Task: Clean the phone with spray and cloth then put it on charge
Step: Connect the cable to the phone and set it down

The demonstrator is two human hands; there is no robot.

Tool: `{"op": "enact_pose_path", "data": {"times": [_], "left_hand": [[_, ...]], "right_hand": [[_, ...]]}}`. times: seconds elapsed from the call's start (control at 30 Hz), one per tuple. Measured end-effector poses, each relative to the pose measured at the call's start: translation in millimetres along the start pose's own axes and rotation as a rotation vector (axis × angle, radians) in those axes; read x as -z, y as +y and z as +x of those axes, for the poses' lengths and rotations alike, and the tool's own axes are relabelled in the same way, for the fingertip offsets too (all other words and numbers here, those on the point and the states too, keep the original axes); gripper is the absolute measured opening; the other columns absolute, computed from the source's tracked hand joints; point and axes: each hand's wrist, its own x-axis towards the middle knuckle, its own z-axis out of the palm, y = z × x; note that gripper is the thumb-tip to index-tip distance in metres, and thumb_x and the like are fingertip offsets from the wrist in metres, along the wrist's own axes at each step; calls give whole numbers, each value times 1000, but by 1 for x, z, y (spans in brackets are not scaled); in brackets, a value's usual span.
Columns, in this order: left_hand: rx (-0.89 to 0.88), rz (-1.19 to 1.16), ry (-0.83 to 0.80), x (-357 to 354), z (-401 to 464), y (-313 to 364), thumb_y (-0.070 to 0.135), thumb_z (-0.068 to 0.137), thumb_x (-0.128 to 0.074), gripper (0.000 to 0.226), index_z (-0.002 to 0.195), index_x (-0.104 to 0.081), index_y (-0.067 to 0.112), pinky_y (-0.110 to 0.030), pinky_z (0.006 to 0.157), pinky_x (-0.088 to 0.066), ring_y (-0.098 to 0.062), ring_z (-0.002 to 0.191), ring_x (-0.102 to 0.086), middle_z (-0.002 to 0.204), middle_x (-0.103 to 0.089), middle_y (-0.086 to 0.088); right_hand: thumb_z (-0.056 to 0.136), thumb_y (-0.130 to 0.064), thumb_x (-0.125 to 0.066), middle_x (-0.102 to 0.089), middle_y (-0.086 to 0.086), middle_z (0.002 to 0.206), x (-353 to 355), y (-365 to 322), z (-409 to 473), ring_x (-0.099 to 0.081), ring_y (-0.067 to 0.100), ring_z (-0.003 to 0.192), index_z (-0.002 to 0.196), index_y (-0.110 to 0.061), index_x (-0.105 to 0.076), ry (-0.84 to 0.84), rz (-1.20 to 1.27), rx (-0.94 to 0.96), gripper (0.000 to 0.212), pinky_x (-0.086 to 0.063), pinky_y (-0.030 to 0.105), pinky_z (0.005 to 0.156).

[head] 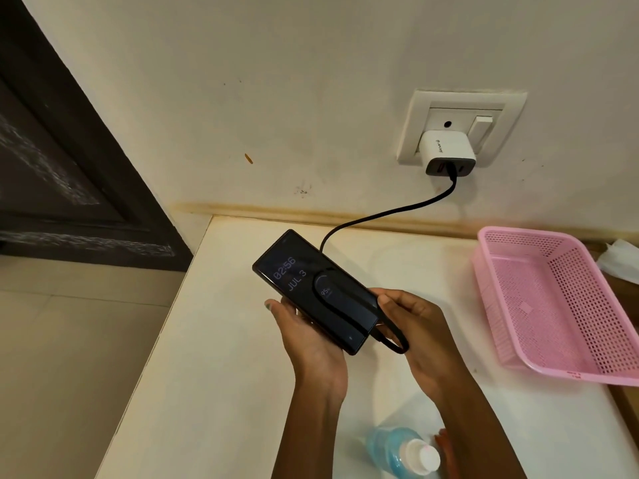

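A black phone with its screen lit, showing a clock and a charge ring, lies tilted in my left hand, which cups it from below. My right hand holds the phone's near right corner, where the black cable loops into its bottom end. The cable runs up to a white charger plugged into the wall socket. A blue spray bottle with a white cap stands at the bottom edge of the view. No cloth is clearly visible.
The white table meets the wall at the back; its left edge drops to a tiled floor. A pink perforated basket sits at the right. White tissue lies behind it. A dark door is at the left.
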Motion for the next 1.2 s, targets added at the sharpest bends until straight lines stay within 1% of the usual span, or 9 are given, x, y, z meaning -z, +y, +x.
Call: {"op": "enact_pose_path", "data": {"times": [0.1, 0.17, 0.27, 0.43, 0.63, 0.83, 0.97, 1.03, 1.2], "left_hand": [[26, 29, 63, -1, -1, 0, 55, 97, -24, 43, 104, -61, 34, -45, 93, -46, -24, 110, -60, 118, -65, -4], [39, 30, 96, -2, -1, -1, 52, 98, -27, 39, 102, -61, 34, -47, 99, -43, -26, 111, -59, 118, -64, -6], [42, 31, 155, -1, 1, -2, 50, 99, -28, 36, 96, -60, 33, -45, 95, -43, -23, 103, -60, 109, -66, -3], [19, 114, 355, 2, 7, -3, 43, 100, -35, 28, 100, -55, 24, -37, 86, -42, -16, 83, -58, 89, -62, 2], [-6, 180, 427, 8, 12, -8, 40, 100, -34, 26, 113, -48, 22, -41, 97, -42, -23, 97, -56, 92, -59, -1], [-29, 195, 444, 8, 13, -12, 36, 101, -32, 29, 120, -47, 22, -45, 104, -43, -27, 110, -56, 113, -59, -9], [-47, 191, 464, 6, 13, -13, 33, 101, -33, 28, 123, -46, 22, -45, 103, -44, -27, 112, -55, 118, -57, -9], [-49, 175, 473, 6, 13, -12, 31, 101, -35, 30, 127, -45, 21, -44, 103, -43, -27, 113, -54, 118, -55, -8], [-50, 155, 508, 4, 13, -13, 28, 102, -34, 36, 135, -43, 18, -43, 106, -40, -28, 119, -51, 130, -52, -10]], "right_hand": [[93, -10, -51, -72, 6, 100, 1, 1, 1, -67, 23, 96, 100, -14, -70, 8, -3, 3, 21, -53, 37, 88], [93, -11, -51, -73, 0, 94, 0, 0, 2, -69, 16, 88, 94, -20, -71, 24, -32, 14, 22, -56, 28, 79], [92, -15, -53, -71, -11, 83, 0, -2, 3, -67, 4, 75, 81, -28, -70, 76, -131, 50, 24, -51, 14, 64], [91, -34, -52, -68, -15, 97, -1, -5, 4, -60, 5, 97, 88, -34, -67, 102, -258, 160, 16, -42, 16, 78], [65, -71, -50, -68, -17, 97, -9, -16, -4, -58, 4, 102, 90, -35, -68, -75, -363, 199, 47, -43, 31, 94], [66, -58, -62, -72, -12, 90, -5, -23, -7, -64, 0, 92, 86, -30, -72, -209, -195, 277, 36, -46, 6, 75], [70, -37, -73, -73, -13, 84, -1, -23, -5, -66, 1, 85, 86, -29, -73, -165, -248, 327, 18, -48, 7, 69], [76, -26, -73, -74, -10, 83, 4, -23, -3, -67, 3, 83, 89, -24, -74, -106, -264, 352, 13, -50, 9, 70], [81, -29, -69, -71, -17, 84, 29, -21, 5, -65, -1, 83, 86, -34, -70, 257, -293, 372, 6, -49, 8, 72]]}}
